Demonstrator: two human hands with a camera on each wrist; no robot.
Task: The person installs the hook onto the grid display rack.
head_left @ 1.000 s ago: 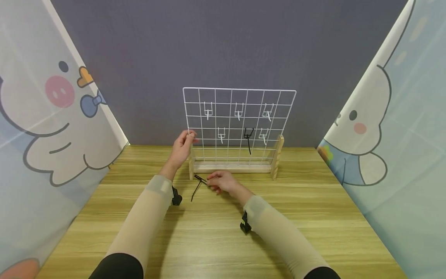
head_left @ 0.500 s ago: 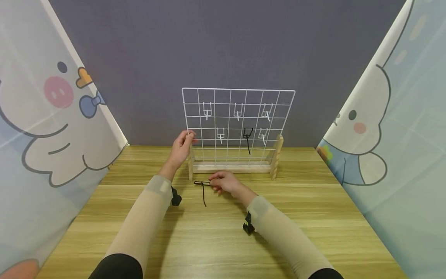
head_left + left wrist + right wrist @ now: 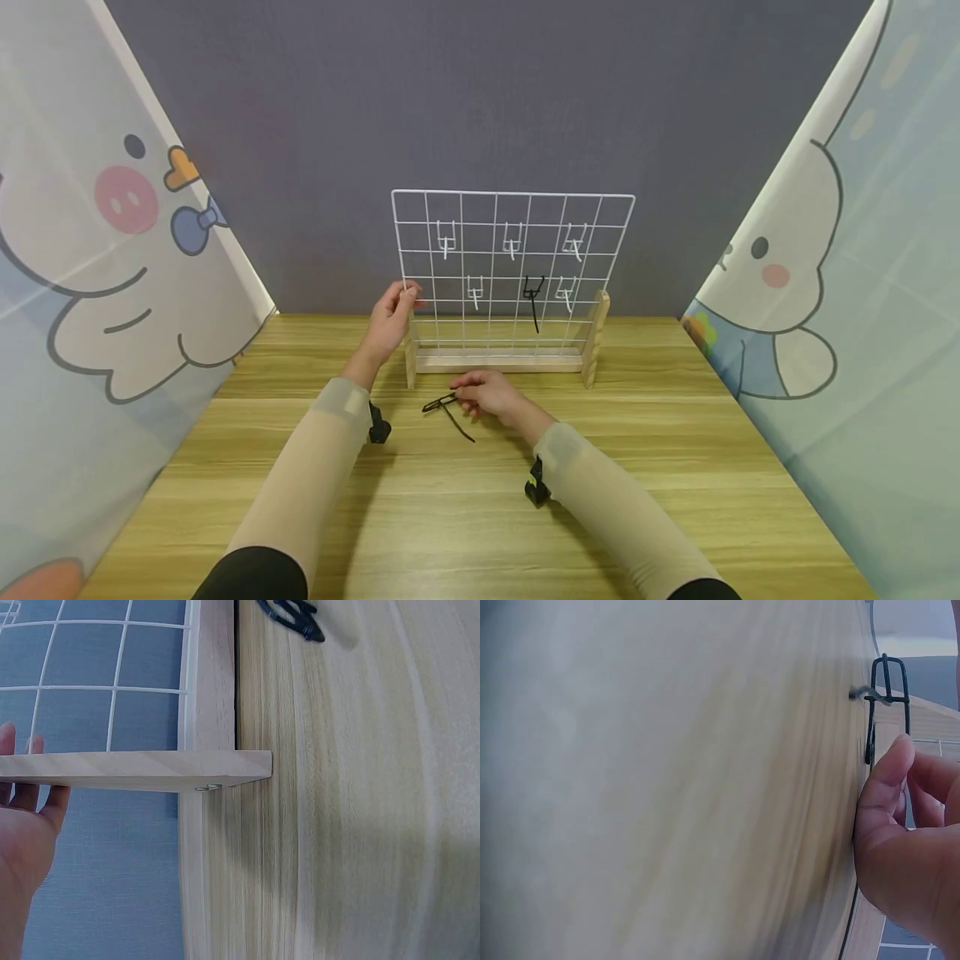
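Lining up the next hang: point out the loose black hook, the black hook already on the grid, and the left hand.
loose black hook [image 3: 447, 407], head view, its wire stem.
hung black hook [image 3: 534, 293], head view, its shank.
left hand [image 3: 390, 318], head view, back of hand.

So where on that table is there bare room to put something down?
Bare wood runs along the table's near edge and right of the right hand. It is crowded between the wire grid rack and both hands, where the black hook lies.
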